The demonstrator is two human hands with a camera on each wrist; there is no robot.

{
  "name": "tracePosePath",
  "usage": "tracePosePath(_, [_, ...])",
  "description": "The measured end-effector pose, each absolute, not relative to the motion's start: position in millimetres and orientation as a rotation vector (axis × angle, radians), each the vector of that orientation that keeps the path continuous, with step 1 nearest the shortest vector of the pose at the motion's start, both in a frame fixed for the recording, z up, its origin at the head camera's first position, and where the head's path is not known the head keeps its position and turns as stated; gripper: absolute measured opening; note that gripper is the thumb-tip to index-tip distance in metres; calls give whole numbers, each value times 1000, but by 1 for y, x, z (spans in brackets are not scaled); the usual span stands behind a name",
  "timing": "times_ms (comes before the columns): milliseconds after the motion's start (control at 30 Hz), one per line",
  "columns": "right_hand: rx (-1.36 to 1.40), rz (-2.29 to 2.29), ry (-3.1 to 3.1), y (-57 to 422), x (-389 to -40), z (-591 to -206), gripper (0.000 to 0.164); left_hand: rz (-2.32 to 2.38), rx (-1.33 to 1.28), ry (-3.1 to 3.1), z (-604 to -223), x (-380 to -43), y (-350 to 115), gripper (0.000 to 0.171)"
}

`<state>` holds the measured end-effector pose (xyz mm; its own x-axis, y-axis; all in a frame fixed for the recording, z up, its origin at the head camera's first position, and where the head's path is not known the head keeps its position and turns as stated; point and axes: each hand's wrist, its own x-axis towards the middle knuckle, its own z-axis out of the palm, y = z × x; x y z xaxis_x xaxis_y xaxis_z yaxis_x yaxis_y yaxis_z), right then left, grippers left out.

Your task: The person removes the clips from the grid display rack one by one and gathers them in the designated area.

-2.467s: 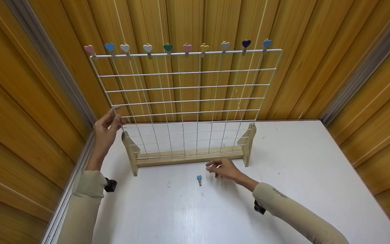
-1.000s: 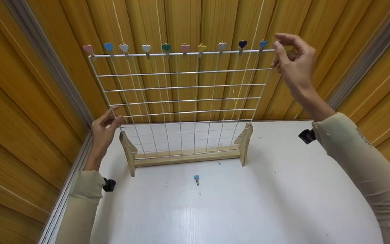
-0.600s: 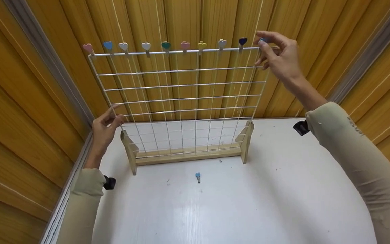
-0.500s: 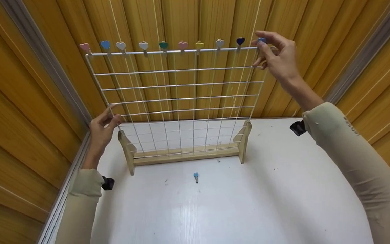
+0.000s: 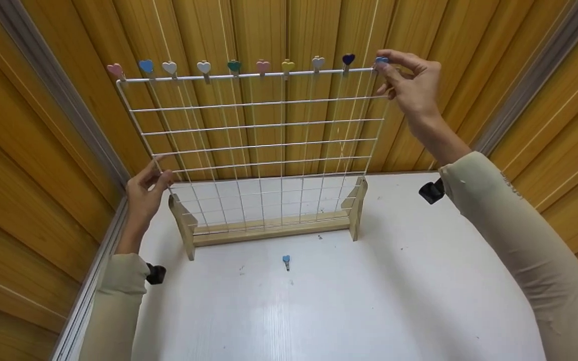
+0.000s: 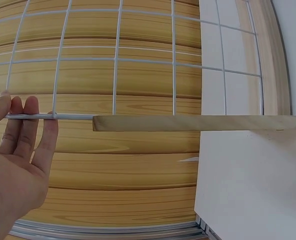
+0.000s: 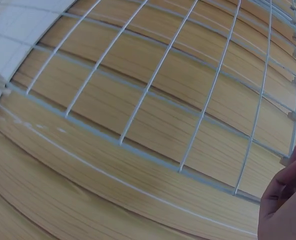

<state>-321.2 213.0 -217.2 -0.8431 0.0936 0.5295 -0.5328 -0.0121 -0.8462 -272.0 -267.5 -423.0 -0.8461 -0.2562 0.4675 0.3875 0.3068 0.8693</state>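
Observation:
A white wire grid (image 5: 256,104) stands upright in a wooden base (image 5: 274,234). My left hand (image 5: 143,195) grips the grid's left edge wire, just above the wooden side post. The left wrist view shows fingers (image 6: 46,142) of this hand around the wire. Up at the top right corner, my right hand (image 5: 417,93) pinches a blue heart clip (image 5: 381,60) on the top wire between thumb and forefinger. In the right wrist view the hand (image 7: 288,200) partly hides this clip. Another blue heart clip (image 5: 286,259) lies on the table in front of the base.
Several heart clips line the top wire, among them a dark blue one (image 5: 348,60) beside my right hand and a pink one (image 5: 115,69) at the left end. The white table (image 5: 279,311) meets yellow wood-grain panels (image 5: 545,100) behind and at both sides.
My right hand has risen from the table to the grid's top right corner and taken hold of the blue clip there. My left hand keeps its grip; the clip on the table stays put.

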Motion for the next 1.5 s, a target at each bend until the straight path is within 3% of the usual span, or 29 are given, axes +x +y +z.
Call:
tracePosePath(400, [201, 2525, -1383, 209, -326, -224, 30, -1599, -146, -2016, -420, -270, -266, 35])
tracePosePath(900, [534, 2362, -1453, 202, -304, -256, 22, -1622, -148, -1989, -405, -250, -257, 33])
tracePosePath(1500, [713, 2218, -1952, 171, -261, -361, 23, -1713, -153, -1983, -402, -255, -252, 31])
